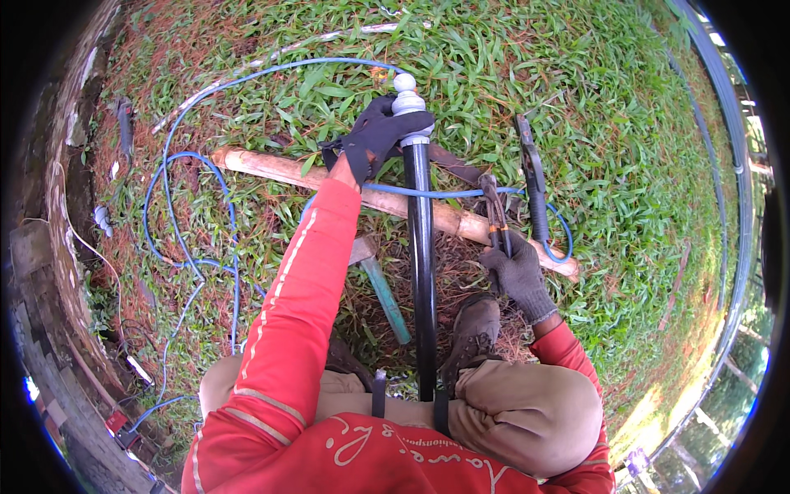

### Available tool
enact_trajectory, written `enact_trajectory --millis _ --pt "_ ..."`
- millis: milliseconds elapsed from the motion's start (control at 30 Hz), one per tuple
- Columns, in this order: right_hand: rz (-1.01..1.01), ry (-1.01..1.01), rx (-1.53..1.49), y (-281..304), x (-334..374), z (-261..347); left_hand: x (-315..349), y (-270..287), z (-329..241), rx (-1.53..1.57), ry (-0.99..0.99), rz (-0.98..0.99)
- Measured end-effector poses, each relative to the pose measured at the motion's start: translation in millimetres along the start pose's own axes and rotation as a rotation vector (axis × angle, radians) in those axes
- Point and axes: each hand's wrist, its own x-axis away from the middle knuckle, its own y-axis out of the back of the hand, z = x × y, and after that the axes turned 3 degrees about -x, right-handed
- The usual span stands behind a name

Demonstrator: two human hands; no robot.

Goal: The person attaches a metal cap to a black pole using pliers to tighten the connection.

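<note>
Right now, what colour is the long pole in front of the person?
The pole is glossy black, best seen in the head view.

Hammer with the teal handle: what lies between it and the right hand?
In the head view, the black pole runs between the hammer and the right hand, with brownish ground showing between pole and hand.

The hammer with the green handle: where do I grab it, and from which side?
Probably midway along its green handle, coming from the left: that part is long, slim and straight, and the black pole lies close on its right.
</note>
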Motion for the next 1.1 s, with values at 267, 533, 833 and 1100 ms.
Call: enact_trajectory --millis 267,533,833,1100 --pt "-0.008 0.082 0.028 3.1 -1.4 -5.5 -7.9 -5.7 18.9 0.012 -0.127 -0.163" --pt "-0.166 0.471 0.333 8.0 18.0 39.2 -5.7 58.6 -17.6 0.718 -0.096 -0.129" --pt "-0.029 0.855 0.671 -33.1 96.8 238.9 61.5 -20.7 -84.2 1.235 -0.239 -0.049" --pt "-0.054 1.085 0.890 -73.6 145.9 282.2 106.0 -57.9 -110.3 1.407 -0.229 0.060"
